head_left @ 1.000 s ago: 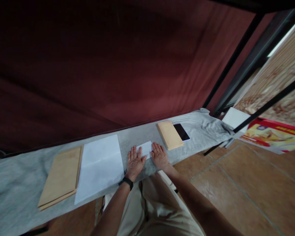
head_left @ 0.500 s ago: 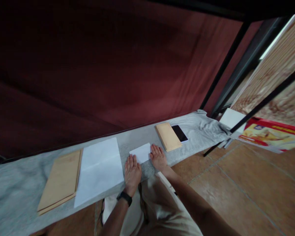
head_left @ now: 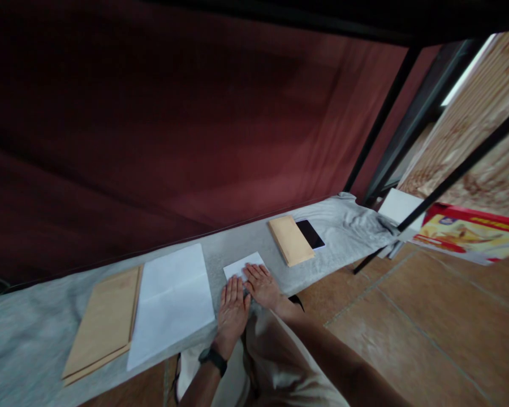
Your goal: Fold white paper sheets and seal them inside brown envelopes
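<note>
A small folded sheet of white paper lies flat on the grey cloth in front of me. My left hand rests on its near left part, fingers stretched out and lying flat. My right hand lies flat across its right part, the fingertips close to those of my left hand. Both palms face down, and they cover much of the paper's near side. To the left is a larger stack of white paper with a faint crease across it. A smaller stack of brown envelopes lies to the right.
Large brown envelopes lie at the far left of the narrow, cloth-covered bench. A dark tablet or phone sits partly under the small envelopes. A dark red curtain hangs behind. Black metal legs and a colourful box stand at the right.
My right hand has slid left over the paper, toward my left hand. The hands are now nearly touching. The view has shifted slightly.
</note>
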### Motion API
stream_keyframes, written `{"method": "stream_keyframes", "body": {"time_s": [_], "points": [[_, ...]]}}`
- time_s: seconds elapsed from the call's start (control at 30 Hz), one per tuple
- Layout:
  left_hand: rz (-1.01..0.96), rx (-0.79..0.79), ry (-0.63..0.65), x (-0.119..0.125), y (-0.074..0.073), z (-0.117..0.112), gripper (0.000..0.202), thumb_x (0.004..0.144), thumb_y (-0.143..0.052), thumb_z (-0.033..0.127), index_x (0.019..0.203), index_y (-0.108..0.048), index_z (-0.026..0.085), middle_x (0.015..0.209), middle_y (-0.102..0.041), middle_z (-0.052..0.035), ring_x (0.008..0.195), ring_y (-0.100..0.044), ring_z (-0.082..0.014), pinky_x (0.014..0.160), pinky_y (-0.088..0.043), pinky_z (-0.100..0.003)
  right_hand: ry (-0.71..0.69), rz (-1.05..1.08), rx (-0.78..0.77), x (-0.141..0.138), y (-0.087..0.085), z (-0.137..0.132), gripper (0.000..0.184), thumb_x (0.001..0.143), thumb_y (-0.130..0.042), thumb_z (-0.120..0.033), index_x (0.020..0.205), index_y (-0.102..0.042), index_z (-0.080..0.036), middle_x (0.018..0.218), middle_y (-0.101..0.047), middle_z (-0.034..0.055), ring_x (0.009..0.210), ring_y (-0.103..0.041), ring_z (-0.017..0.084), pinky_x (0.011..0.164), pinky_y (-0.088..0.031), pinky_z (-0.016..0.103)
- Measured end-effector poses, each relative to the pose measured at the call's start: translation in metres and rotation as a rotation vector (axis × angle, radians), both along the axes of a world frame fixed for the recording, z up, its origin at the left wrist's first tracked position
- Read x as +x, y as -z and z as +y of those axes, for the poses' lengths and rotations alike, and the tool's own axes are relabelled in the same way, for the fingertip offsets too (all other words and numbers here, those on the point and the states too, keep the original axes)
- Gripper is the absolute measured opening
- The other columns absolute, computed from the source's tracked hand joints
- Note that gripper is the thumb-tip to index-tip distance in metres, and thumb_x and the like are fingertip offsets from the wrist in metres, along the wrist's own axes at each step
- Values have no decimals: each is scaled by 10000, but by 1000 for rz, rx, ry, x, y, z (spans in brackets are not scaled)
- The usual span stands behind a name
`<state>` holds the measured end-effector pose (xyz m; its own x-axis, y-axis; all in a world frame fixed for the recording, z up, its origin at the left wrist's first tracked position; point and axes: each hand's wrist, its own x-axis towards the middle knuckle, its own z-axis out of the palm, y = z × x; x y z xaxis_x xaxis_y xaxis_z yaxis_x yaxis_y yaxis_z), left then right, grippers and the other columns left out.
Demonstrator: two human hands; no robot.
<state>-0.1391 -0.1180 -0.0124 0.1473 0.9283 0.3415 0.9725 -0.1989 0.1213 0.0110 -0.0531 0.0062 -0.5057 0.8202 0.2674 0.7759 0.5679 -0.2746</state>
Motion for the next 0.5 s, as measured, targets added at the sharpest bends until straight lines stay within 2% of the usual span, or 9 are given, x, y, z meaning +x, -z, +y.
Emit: {"method": "stream_keyframes", "body": {"time_s": [0.27,0.4,0.5], "points": [[-17,31,-47,-4,7,-19,628,1011,-378,430,1469,-458,7,1510,-487,-253,1469,-387,-338,1171,-374,-528,128,-11,12,1,5,-7,504,1070,-369,-373,1512,-450,-146,1579,-429,99,1467,-401,211,1229,-272,406],[2,19,-60,-2,-4,-12,576,1018,-339,388,1394,-551,8,1446,-553,-261,1426,-452,-345,1172,-364,-559,135,-21,15,1,5,-9,512,1070,-366,-375,1520,-436,-141,1580,-426,102,1476,-386,207,1231,-261,405],[-9,22,-43,2,-13,5,549,1022,-305,332,1424,-535,39,1506,-505,-225,1455,-415,-325,1171,-375,-546,140,-25,23,1,5,-9,505,1065,-380,-362,1517,-441,-146,1583,-422,99,1474,-388,205,1233,-255,408]]}}
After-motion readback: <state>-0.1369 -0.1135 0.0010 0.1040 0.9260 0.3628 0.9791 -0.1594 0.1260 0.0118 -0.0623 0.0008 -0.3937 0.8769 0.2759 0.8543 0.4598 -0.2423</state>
